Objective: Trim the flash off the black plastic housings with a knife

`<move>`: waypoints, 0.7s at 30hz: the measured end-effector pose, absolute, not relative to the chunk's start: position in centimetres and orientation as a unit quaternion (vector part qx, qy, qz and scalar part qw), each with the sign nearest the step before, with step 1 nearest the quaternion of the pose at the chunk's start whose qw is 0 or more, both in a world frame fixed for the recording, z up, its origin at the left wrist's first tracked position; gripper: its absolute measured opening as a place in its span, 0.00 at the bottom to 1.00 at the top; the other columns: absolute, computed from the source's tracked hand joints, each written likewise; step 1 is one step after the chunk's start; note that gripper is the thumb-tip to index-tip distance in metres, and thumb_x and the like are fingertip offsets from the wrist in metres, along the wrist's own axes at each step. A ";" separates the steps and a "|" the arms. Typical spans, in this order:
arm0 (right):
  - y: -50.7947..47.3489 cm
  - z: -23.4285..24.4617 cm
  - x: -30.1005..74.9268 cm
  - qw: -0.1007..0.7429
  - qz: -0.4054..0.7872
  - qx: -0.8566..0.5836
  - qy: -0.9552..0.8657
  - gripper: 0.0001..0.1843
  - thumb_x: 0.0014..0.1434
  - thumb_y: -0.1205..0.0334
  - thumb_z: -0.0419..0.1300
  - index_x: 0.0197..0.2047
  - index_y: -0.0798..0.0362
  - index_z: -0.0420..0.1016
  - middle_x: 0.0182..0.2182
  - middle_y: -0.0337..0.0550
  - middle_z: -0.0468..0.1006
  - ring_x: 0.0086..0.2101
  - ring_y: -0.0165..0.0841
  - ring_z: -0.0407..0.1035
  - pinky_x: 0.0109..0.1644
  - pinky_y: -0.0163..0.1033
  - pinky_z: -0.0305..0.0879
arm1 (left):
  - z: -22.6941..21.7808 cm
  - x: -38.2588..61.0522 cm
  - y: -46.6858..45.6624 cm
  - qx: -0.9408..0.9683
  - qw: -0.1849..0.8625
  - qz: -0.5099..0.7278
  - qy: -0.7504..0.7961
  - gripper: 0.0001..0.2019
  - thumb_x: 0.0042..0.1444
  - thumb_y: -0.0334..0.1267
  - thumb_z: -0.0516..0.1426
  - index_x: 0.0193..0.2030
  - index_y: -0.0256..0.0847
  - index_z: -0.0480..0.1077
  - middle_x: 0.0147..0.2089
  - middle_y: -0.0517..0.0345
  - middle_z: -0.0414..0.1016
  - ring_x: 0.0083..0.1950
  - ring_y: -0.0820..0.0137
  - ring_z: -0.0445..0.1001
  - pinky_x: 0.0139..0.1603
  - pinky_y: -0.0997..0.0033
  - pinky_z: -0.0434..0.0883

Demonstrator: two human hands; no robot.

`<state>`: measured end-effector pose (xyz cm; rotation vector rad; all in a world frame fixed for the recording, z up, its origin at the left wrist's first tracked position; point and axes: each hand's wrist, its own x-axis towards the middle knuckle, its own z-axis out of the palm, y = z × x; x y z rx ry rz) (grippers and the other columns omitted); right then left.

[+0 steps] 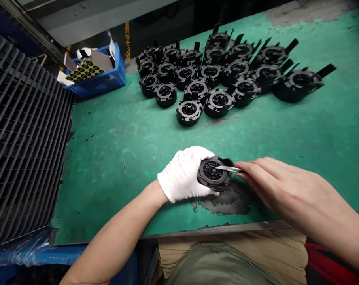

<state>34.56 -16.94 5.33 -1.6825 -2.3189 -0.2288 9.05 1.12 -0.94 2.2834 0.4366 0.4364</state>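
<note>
My left hand (184, 174), in a white glove, is closed around a round black plastic part (212, 174) and holds it tilted on the green mat near the front edge. My bare right hand (271, 182) pinches metal tweezers (228, 169), whose tip rests at the centre of that part. Both hands meet over a worn dark patch (229, 200) in the mat.
Several identical black round parts (218, 71) stand grouped at the back of the green table (114, 150). A blue bin (104, 77) with sheets of round stickers sits at the back left. A dark slatted rack (22, 138) fills the left side. The table's front edge lies just below my hands.
</note>
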 end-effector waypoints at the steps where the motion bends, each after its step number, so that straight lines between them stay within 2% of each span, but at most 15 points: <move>1: -16.9 5.6 34.6 0.126 -0.079 -0.576 -0.804 0.18 0.90 0.66 0.52 0.62 0.52 0.85 0.39 0.48 0.83 0.35 0.45 0.81 0.35 0.52 0.71 | -0.9 9.1 1.1 0.894 0.376 0.173 0.170 0.42 0.59 0.62 0.86 0.72 0.45 0.79 0.71 0.38 0.92 0.72 0.39 0.93 0.75 0.34 0.91; 6: -16.7 6.6 34.9 0.110 -0.081 -0.560 -0.817 0.24 0.85 0.75 0.49 0.63 0.50 0.85 0.38 0.47 0.83 0.34 0.43 0.81 0.33 0.49 0.71 | -0.8 9.2 1.2 0.896 0.372 0.171 0.170 0.40 0.60 0.60 0.85 0.71 0.45 0.80 0.70 0.39 0.93 0.71 0.40 0.94 0.75 0.35 0.92; 10: -17.0 6.8 34.7 0.103 -0.082 -0.553 -0.823 0.23 0.83 0.77 0.50 0.63 0.56 0.86 0.38 0.48 0.82 0.34 0.43 0.81 0.34 0.49 0.75 | -0.9 9.3 1.2 0.893 0.378 0.169 0.174 0.41 0.58 0.58 0.86 0.71 0.46 0.80 0.71 0.39 0.92 0.71 0.40 0.94 0.76 0.35 0.91; 15: -17.2 7.0 34.5 0.094 -0.084 -0.547 -0.828 0.25 0.79 0.80 0.49 0.63 0.59 0.86 0.38 0.49 0.83 0.34 0.43 0.82 0.34 0.50 0.78 | -0.9 9.2 1.1 0.893 0.377 0.181 0.166 0.40 0.60 0.57 0.85 0.71 0.44 0.79 0.71 0.38 0.92 0.73 0.40 0.93 0.76 0.36 0.91; 21: -17.4 7.4 34.5 0.103 -0.088 -0.543 -0.829 0.28 0.76 0.83 0.49 0.68 0.64 0.85 0.41 0.52 0.87 0.36 0.45 0.85 0.36 0.50 0.81 | -0.8 9.3 1.1 0.892 0.376 0.185 0.166 0.41 0.60 0.58 0.86 0.72 0.43 0.80 0.71 0.37 0.91 0.73 0.40 0.93 0.76 0.37 0.92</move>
